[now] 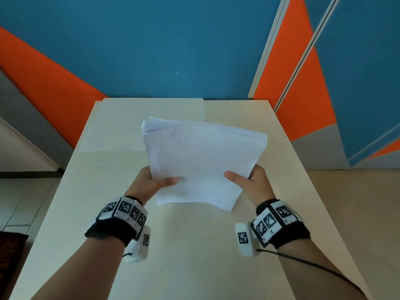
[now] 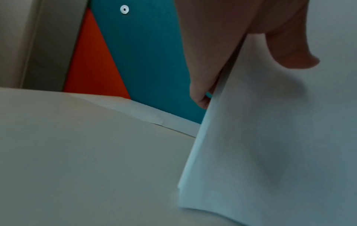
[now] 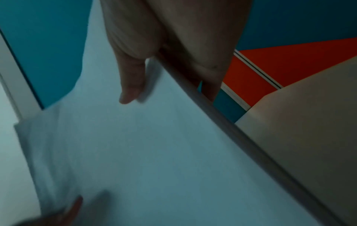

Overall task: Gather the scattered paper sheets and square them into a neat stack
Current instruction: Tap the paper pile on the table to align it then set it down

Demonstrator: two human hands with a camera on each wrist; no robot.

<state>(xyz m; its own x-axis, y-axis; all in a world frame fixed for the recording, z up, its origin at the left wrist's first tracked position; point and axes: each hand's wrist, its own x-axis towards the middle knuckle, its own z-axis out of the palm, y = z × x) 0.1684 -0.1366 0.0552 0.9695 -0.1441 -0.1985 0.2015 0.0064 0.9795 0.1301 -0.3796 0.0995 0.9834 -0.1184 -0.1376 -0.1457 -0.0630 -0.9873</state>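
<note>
Paper stack: far edges fanned, near edge apparently on table.
Left hand: grips left edge.
Right hand: grips right edge.
Hidden: fingers beneath.

Matt white paper stack, smooth matt cream tabletop.

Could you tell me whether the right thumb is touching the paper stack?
Touching: the head view shows the right hand with its thumb lying flat on the paper stack.
</note>
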